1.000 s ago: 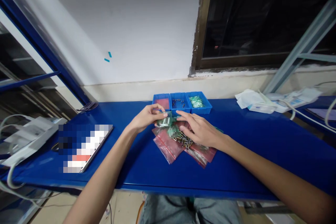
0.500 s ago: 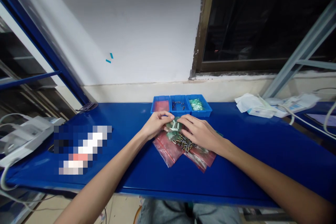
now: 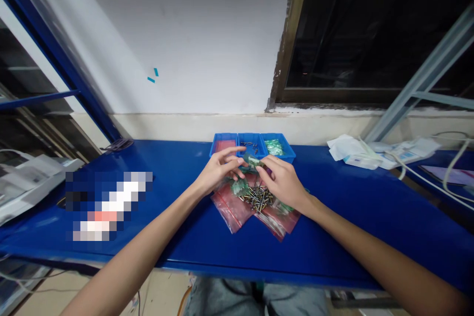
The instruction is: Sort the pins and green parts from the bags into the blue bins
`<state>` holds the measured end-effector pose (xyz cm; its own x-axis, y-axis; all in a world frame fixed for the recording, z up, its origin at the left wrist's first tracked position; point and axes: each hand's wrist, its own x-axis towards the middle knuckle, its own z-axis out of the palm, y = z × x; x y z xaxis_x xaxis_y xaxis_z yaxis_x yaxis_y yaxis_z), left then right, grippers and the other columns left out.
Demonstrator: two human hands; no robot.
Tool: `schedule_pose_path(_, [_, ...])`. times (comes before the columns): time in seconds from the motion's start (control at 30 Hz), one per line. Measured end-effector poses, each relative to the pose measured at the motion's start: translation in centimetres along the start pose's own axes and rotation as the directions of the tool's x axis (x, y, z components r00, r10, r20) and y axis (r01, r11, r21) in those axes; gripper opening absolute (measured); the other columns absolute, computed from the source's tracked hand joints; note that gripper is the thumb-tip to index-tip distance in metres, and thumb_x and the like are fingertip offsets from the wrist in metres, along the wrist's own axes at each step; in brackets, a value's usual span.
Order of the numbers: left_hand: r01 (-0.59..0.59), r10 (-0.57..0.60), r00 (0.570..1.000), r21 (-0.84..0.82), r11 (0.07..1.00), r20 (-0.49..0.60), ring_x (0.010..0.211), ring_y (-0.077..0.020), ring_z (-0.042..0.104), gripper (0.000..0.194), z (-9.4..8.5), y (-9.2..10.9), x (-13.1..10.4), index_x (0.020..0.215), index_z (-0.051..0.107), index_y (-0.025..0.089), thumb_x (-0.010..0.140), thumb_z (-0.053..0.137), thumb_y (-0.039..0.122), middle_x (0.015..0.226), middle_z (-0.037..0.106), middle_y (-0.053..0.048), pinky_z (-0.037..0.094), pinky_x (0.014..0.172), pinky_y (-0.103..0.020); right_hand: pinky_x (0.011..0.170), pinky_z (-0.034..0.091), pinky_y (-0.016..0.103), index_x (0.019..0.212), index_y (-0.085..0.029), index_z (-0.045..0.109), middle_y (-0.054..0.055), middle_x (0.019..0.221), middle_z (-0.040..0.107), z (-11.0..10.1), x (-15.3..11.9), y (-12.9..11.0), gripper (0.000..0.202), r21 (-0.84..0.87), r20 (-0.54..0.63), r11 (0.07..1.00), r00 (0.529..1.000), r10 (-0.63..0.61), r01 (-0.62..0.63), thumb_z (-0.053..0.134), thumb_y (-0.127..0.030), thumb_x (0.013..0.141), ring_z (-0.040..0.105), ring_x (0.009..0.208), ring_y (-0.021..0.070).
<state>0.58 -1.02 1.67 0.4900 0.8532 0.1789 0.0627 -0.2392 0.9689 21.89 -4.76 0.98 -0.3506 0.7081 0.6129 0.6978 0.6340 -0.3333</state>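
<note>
Above a pile of loose screws (image 3: 261,199), my right hand (image 3: 284,180) pinches a small green plastic bag (image 3: 253,160) with pale pieces inside. My left hand (image 3: 221,168) is at the bag's left side, fingers spread apart; whether a fingertip touches the bag I cannot tell. Under the hands, red zip bags (image 3: 232,211) lie on the blue table, partly beneath the screws. Another green bag (image 3: 240,187) rests at the pile's left edge, and more green plastic shows under my right wrist.
Three joined blue bins stand by the wall: red bags in the left bin (image 3: 223,138), a few screws in the middle bin (image 3: 252,137), green bags in the right bin (image 3: 287,150). White packaging (image 3: 351,152) and cables lie right; a white power strip (image 3: 37,192) lies left.
My left fingers have come off the green bag and spread. My right hand has kept the bag and tilted it. The view has shifted slightly.
</note>
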Motion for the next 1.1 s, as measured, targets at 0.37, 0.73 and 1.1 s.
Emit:
schedule_pose_path(0.37, [-0.454,0.423,0.879,0.661,0.598,0.220,0.120,-0.0292,0.057,0.074,2.6,1.5,0.6,0.150,0.027,0.023,0.084,0.058,0.009,0.142,0.050,-0.015,0.052,0.097,-0.045,0.073,0.059,0.037,0.073,-0.018,0.061,0.012,0.136,0.056,-0.5,0.5,0.0,0.022,0.468,-0.040,0.855,0.961,0.274,-0.224,0.059,-0.031,0.090,0.062,0.108,0.0257])
schedule_pose_path(0.73, [-0.391,0.510,0.860,0.637,0.664,-0.004,0.089,-0.0170,0.064,0.044,1.2,-1.2,0.8,0.137,0.042,0.021,0.095,0.054,0.017,0.123,0.059,-0.011,0.057,0.085,-0.037,0.075,0.060,0.037,0.097,-0.021,0.065,0.007,0.101,0.069,0.2,0.8,0.7,0.015,0.654,0.058,0.707,0.950,0.308,-0.269,0.063,-0.027,0.084,0.068,0.093,0.0214])
schedule_pose_path(1.1, [-0.453,0.536,0.841,0.644,0.616,0.079,0.116,-0.0246,0.055,0.040,2.3,-1.3,0.5,0.121,0.048,0.020,0.084,0.056,0.006,0.136,0.043,-0.013,0.059,0.089,-0.040,0.072,0.061,0.036,0.127,-0.022,0.056,0.007,0.099,0.072,-0.3,0.9,1.2,0.038,0.675,0.088,0.686,0.953,0.290,-0.271,0.057,-0.025,0.089,0.070,0.090,0.0207])
